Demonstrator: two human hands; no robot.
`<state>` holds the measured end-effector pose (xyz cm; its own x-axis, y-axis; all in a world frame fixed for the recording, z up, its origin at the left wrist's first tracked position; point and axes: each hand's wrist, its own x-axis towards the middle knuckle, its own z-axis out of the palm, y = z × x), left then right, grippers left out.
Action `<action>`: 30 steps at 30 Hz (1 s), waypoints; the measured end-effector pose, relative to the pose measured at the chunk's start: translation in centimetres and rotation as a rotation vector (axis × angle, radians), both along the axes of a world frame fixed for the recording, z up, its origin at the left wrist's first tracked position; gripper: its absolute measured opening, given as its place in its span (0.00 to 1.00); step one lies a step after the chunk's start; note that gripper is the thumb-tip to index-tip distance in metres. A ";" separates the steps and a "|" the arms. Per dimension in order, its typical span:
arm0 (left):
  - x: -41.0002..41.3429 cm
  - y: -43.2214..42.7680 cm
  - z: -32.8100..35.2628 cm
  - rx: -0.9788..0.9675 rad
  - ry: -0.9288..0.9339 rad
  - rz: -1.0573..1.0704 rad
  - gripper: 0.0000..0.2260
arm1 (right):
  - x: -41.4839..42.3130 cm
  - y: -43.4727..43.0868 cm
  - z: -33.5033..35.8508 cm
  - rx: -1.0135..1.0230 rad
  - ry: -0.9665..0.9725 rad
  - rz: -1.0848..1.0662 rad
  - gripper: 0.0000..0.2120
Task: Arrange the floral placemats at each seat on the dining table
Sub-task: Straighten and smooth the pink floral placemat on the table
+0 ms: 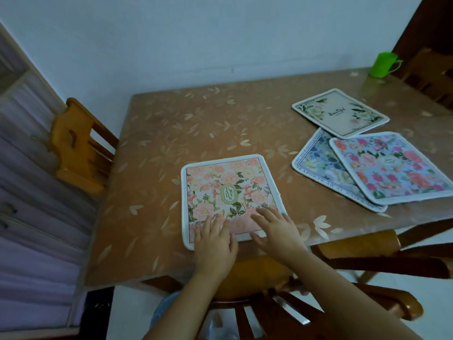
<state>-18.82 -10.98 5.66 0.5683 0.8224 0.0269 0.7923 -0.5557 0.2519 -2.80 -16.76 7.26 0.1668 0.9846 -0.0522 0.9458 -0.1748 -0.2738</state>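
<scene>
A pink floral placemat [228,190] lies flat near the table's front edge, in front of the near chair. My left hand [215,241] and my right hand [277,231] rest palm down on its near edge, fingers spread, gripping nothing. To the right lie three more mats: a white one with green leaves [340,112] farthest back, a blue-patterned one [326,168], and a light-blue mat with pink roses [389,165] overlapping the blue one.
The table [196,128] has an orange leaf-print cover. A green plastic cup [383,65] stands at the far right corner. Wooden chairs stand at the left [78,146], the near side [318,307] and the far right [431,74]. A white wall runs behind.
</scene>
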 end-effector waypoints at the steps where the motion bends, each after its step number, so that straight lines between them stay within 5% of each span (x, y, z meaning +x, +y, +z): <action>1: 0.0 -0.3 0.8 0.013 -0.058 -0.009 0.19 | -0.2 -0.3 1.0 0.051 -0.010 -0.017 0.22; 6: 0.5 -2.1 3.9 0.122 -0.209 -0.039 0.17 | -1.3 -1.8 5.2 0.279 -0.062 -0.090 0.20; 17: 5.0 -4.8 7.5 0.254 -0.322 -0.111 0.17 | 1.9 -6.9 8.7 0.304 -0.035 -0.210 0.21; 30: 18.7 -16.6 10.4 0.172 -0.382 -0.303 0.17 | 14.2 -20.1 11.1 0.387 -0.109 -0.427 0.21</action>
<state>-0.11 -27.63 16.06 0.7035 0.5879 0.3995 0.4587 -0.8048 0.3767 11.39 -36.85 18.40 0.5373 0.7729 0.3374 0.8398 -0.4534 -0.2986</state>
